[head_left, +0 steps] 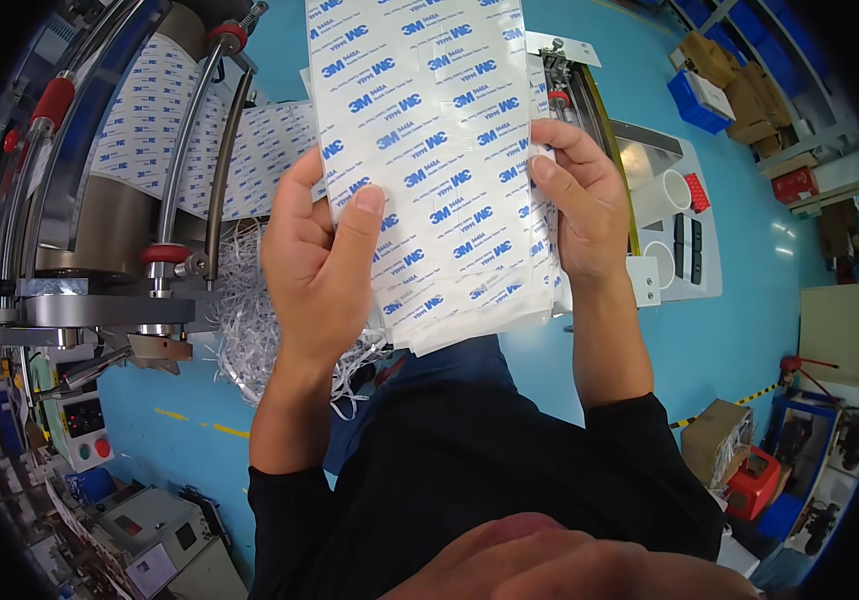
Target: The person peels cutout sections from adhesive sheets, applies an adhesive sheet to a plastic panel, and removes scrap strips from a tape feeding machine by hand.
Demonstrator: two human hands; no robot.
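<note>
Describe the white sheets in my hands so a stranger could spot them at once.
Start from the big metal machine on the left. Just right of it, at top centre, the left hand and right hand grip a white stack of sheets with blue print. Similar print covers the sheeting on the machine, but only this stack is held, its layered lower edges uneven.

A blue bin (689, 106) stands on the blue floor (749, 285). Cardboard boxes (755, 106) are just right of the bin; well apart from it are a brown carton (711, 438) and a red container (755, 485).
</note>
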